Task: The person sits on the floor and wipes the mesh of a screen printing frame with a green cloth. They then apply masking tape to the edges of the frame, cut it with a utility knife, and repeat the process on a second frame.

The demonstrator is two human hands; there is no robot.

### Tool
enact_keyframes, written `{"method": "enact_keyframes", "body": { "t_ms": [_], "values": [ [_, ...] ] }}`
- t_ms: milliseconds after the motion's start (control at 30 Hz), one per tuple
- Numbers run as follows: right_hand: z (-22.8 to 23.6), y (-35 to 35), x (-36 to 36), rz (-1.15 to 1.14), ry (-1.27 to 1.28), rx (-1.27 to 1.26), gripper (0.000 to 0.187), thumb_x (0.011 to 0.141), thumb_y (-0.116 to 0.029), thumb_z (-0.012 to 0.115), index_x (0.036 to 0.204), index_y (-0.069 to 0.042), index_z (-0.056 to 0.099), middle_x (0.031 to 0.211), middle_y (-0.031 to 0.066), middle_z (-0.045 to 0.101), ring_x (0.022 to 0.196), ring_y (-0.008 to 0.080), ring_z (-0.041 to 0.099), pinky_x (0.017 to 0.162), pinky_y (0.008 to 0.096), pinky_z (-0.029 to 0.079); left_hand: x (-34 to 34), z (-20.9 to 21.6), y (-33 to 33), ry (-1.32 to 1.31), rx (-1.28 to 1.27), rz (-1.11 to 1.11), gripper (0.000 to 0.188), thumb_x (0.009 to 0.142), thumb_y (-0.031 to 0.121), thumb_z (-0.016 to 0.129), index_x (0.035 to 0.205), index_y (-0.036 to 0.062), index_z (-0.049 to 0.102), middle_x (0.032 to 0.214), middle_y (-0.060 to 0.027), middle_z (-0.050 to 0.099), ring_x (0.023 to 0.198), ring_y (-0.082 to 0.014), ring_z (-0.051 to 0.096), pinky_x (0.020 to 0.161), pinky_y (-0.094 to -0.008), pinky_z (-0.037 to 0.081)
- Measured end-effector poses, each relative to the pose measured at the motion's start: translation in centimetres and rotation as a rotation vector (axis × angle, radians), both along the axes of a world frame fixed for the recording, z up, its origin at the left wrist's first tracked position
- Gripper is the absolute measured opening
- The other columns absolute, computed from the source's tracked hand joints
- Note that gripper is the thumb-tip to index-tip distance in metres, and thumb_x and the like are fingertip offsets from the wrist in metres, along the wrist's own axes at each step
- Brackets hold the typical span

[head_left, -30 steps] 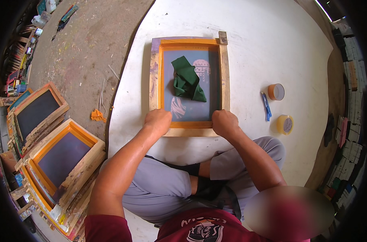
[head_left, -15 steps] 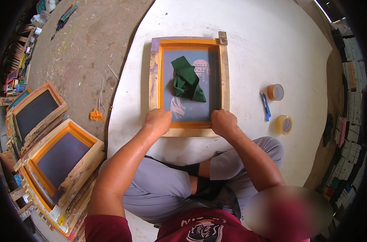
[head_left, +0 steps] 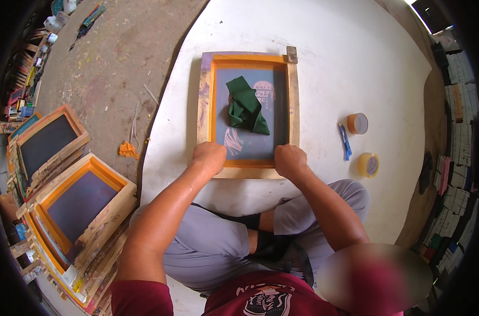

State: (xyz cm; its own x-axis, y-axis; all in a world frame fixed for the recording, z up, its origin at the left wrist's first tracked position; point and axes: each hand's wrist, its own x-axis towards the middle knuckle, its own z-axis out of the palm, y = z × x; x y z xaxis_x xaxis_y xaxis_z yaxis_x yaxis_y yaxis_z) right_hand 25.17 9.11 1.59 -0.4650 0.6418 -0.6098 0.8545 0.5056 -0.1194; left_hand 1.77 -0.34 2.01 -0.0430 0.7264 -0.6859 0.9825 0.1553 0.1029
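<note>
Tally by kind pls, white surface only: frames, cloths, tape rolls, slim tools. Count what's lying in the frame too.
Rectangular wooden frame with blue-grey mesh: 1
Crumpled dark-green cloth: 1
Round tape rolls, an orange-brown roll and a clear yellow roll: 2
Slim blue cutter-like tool: 1
Total: 5

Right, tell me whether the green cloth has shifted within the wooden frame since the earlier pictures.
No: judged against the wooden frame and the pink striped print below it, the green cloth shows no shift any way.
</note>
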Motion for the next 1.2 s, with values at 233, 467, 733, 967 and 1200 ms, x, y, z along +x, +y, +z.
{"method": "enact_keyframes", "body": {
  "t_ms": [233,467,733,967,1200],
  "values": [
    [1.1,0.2,-1.2,0.067,-0.15,-0.041,0.019,0.09,-0.008,0.065,0.1,-0.01,0.081,0.103,0.0126,0.08,0.102,0.0299,0.077,0.078,0.0396,0.063,0.2,-0.4,-0.1,0.049,0.018,-0.042,0.012,0.084,0.004,0.07,0.092,0.0058,0.08,0.096,-0.0169,0.078,0.095,-0.034,0.076,0.082,-0.0433,0.06],
    [2.3,-0.2,-1.6,0.088,-0.193,-0.016,0.021,0.092,-0.013,0.063,0.103,-0.013,0.081,0.105,0.0095,0.08,0.103,0.0284,0.077,0.079,0.0388,0.062,0.6,-1.1,-0.7,0.157,0.081,-0.117,0.012,0.086,0.012,0.073,0.095,0.0105,0.081,0.099,-0.0119,0.079,0.104,-0.0304,0.073,0.087,-0.0405,0.058],
    [4.1,1.7,2.1,-0.06,-0.023,-0.047,0.027,0.091,-0.024,0.062,0.105,-0.008,0.08,0.107,0.0139,0.079,0.101,0.0336,0.076,0.082,0.0448,0.061,0.7,-1.2,-1.8,0.229,0.228,-0.172,0.016,0.085,0.015,0.074,0.098,0.0101,0.082,0.111,-0.0122,0.074,0.107,-0.0274,0.07,0.085,-0.0398,0.057],
    [1.1,-0.9,2.5,0.158,0.502,-0.068,0.049,0.075,-0.036,0.087,0.113,-0.007,0.074,0.115,0.0146,0.072,0.115,0.0341,0.066,0.099,0.0446,0.055,0.5,0.4,-2.9,-0.203,0.462,-0.107,0.031,0.084,0.03,0.081,0.106,0.0076,0.079,0.114,-0.0092,0.071,0.116,-0.0307,0.065,0.093,-0.0437,0.057],
    [-1.5,-4.0,1.7,0.27,0.437,-0.02,0.06,0.068,-0.033,0.093,0.116,-0.006,0.069,0.113,0.0119,0.07,0.114,0.0352,0.066,0.1,0.0437,0.054,1.1,-2.1,-4.6,-0.286,0.352,-0.161,0.048,0.073,0.039,0.09,0.103,0.0043,0.075,0.11,-0.0117,0.071,0.111,-0.0325,0.067,0.094,-0.0444,0.057]
  ]
}}
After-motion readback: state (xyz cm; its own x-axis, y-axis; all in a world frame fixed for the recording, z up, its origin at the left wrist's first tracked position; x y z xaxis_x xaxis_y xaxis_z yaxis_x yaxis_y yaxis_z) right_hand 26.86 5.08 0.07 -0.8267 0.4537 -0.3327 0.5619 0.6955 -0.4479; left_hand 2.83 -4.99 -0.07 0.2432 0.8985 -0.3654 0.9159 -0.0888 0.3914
